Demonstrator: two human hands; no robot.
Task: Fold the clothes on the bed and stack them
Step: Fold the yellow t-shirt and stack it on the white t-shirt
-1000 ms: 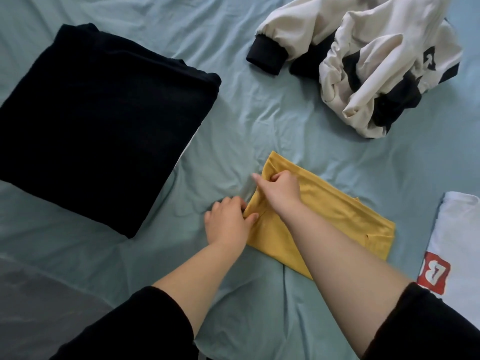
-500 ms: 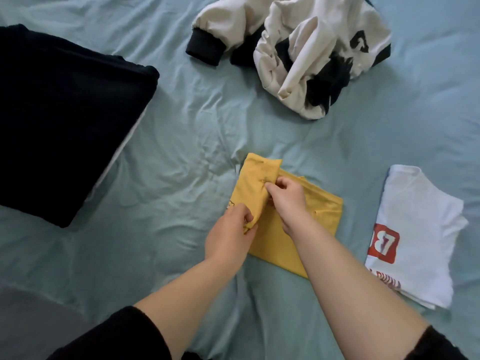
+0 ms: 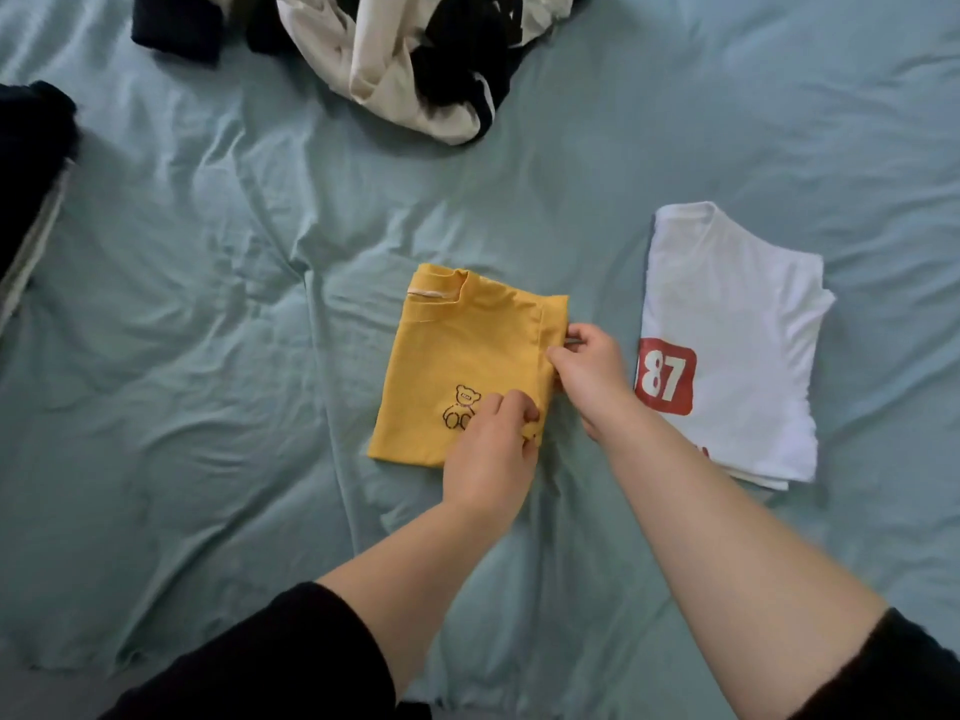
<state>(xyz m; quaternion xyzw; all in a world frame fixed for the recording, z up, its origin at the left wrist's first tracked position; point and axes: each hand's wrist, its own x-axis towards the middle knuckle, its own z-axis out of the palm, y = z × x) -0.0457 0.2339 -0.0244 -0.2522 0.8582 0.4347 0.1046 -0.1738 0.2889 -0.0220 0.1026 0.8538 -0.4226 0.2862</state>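
Bare sheet (image 3: 182,407) left of yellow shirt (image 3: 457,350); white shirt (image 3: 737,314) near on right, jacket (image 3: 415,70) beyond.

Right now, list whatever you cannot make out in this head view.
All in the head view:
- yellow shirt: its right edge and lower right corner are covered by the left hand and right hand.
- white shirt: the print below the red patch is hidden by the right forearm.
- cream and black garment: cut off by the top edge.
- dark garment: cut off by the left edge.

left hand (image 3: 491,446) pinching, right hand (image 3: 592,374) pinching
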